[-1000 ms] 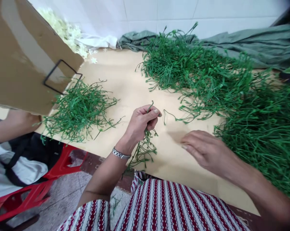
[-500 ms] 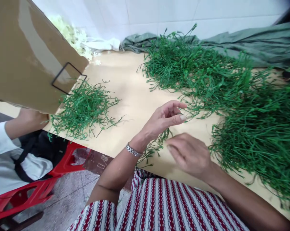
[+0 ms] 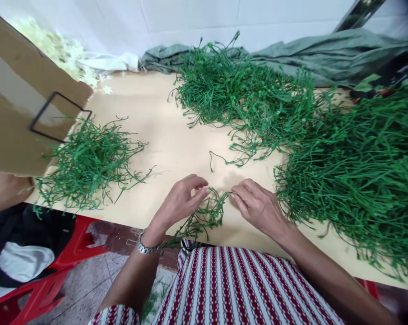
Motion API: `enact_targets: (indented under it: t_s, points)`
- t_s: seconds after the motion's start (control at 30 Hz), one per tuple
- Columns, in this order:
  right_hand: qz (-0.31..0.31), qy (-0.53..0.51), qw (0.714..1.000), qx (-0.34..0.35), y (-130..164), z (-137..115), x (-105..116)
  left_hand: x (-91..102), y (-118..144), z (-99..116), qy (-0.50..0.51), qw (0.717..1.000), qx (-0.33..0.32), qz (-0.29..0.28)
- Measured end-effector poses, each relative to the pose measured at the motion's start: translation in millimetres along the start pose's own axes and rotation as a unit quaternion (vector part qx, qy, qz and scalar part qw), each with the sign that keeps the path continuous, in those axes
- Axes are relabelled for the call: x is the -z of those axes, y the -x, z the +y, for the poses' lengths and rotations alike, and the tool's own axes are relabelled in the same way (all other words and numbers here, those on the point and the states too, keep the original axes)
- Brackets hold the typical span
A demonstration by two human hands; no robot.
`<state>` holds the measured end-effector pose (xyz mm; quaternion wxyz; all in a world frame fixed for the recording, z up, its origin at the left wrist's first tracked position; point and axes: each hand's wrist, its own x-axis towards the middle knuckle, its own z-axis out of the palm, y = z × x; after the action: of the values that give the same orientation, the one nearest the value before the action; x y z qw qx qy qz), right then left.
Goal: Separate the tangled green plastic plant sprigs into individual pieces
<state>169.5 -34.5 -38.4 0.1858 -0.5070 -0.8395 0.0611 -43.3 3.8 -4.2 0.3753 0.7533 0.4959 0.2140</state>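
Note:
Between my hands, close to the table's front edge, lies a small heap of thin green artificial-looking stems (image 3: 207,214). My right hand (image 3: 260,207) is closed, its thumb and forefinger pinching the end of a thin stem at the heap's right side. On the left, my left hand (image 3: 182,201), with a metal watch at the wrist, curls with thumb and forefinger close together at the top of a stem; the exact contact is hard to see. One loose stem (image 3: 220,158) stretches over the table just beyond my hands.
A large pile of green stems (image 3: 359,180) covers the right side, and another pile (image 3: 244,90) lies at the back. At left are a smaller pile (image 3: 89,158), a cardboard box (image 3: 17,99) and a co-worker's arm (image 3: 7,192). Green cloth (image 3: 292,56) lines the wall.
Both hands have come down and nearer the front edge; my left hand has moved left and its fingers have drawn together. The loose stem now lies beyond them. The whole view has shifted.

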Motion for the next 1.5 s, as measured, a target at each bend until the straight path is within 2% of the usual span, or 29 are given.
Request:
enact_targets:
  t_s: [0.2,0.37,0.47,0.57,0.7,0.8,0.9,0.97,1.03,1.1,1.13,1.2,1.27,1.33,1.4,1.5]
  points:
    - [-0.019,-0.016,1.000,-0.005,3.2,2.3,-4.5,0.4,36.7,4.6,-0.065,0.997,-0.010,-0.043]
    - [0.004,-0.083,0.997,-0.006,2.0,0.2,0.5,-15.2,45.5,3.8,-0.096,0.993,-0.028,-0.060]
    - [0.034,-0.119,0.992,0.007,-0.6,-2.3,4.6,-21.2,42.1,-1.3,-0.063,0.998,-0.008,-0.023]
    - [0.066,-0.143,0.987,0.024,-4.4,-4.4,9.4,-17.0,37.6,1.2,-0.016,1.000,-0.001,0.022]
    - [0.086,-0.143,0.984,0.054,-10.1,-6.3,19.0,-11.6,28.7,20.0,-0.019,0.993,-0.069,0.092]
    - [0.089,-0.122,0.986,0.069,-13.7,-9.0,26.0,-17.2,18.8,33.6,-0.028,0.989,-0.118,0.086]
    - [0.089,-0.122,0.985,0.079,-16.8,-12.1,31.3,-25.4,11.0,36.7,-0.026,0.989,-0.111,0.096]
    - [0.109,-0.162,0.978,0.078,-18.7,-12.5,33.5,-28.3,8.6,33.4,0.036,0.991,-0.087,0.099]
    - [0.166,-0.233,0.957,0.038,-20.8,-10.1,33.9,-28.2,8.1,28.1,0.156,0.983,-0.036,0.093]
    - [0.229,-0.316,0.920,-0.033,-23.4,-6.1,32.6,-26.6,7.9,22.6,0.288,0.954,0.029,0.082]
    - [0.237,-0.354,0.903,-0.060,-24.9,-4.4,31.5,-25.8,7.6,20.4,0.342,0.935,0.057,0.076]
    - [0.176,-0.409,0.893,-0.068,-28.5,-3.7,29.5,-25.4,6.4,17.4,0.421,0.900,0.096,0.064]
    - [0.067,-0.423,0.903,-0.023,-32.2,-7.4,28.0,-27.3,4.6,16.5,0.474,0.871,0.118,0.059]
    - [0.006,-0.418,0.908,0.012,-35.3,-13.5,26.2,-31.0,3.3,16.7,0.507,0.849,0.131,0.067]
    - [0.014,-0.421,0.907,0.013,-36.6,-18.9,23.3,-35.3,3.4,17.3,0.518,0.839,0.137,0.089]
    - [0.040,-0.424,0.904,-0.020,-34.6,-21.4,18.6,-40.4,5.8,17.7,0.485,0.856,0.122,0.133]
